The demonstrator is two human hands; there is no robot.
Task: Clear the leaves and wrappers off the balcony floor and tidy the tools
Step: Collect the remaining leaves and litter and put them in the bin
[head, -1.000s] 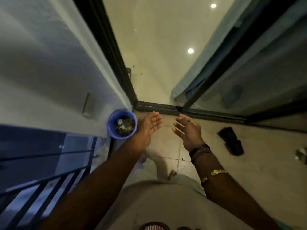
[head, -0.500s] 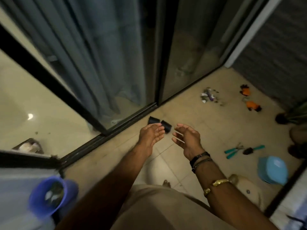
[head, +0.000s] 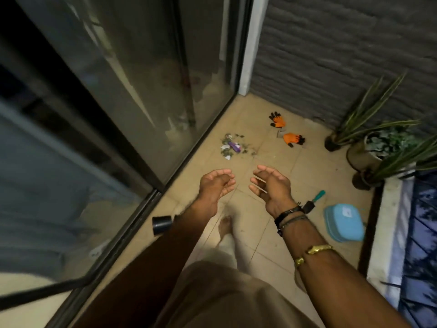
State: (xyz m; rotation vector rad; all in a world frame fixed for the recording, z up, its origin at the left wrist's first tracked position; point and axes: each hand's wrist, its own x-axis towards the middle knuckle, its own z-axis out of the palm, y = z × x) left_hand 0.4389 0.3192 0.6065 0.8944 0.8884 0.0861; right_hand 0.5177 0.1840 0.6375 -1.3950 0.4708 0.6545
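A small heap of leaves and wrappers (head: pixel 231 146), with a purple wrapper in it, lies on the tiled floor beside the glass door. Two orange and black gloves (head: pixel 286 130) lie further right of it. A green-handled tool (head: pixel 316 198) shows partly behind my right wrist. My left hand (head: pixel 215 185) and my right hand (head: pixel 269 185) hover side by side above the floor, palms facing each other, fingers apart and empty, short of the heap.
A black pot (head: pixel 161 224) lies by the door track at my left forearm. A light blue container (head: pixel 344 222) sits on the floor at right. Potted plants (head: pixel 376 147) stand in the far right corner against the grey wall. The railing runs along the right edge.
The view has swung right from the blue bucket and doorway toward the balcony corner. Both hands stay empty and cupped in front of me; the bucket has left the view.
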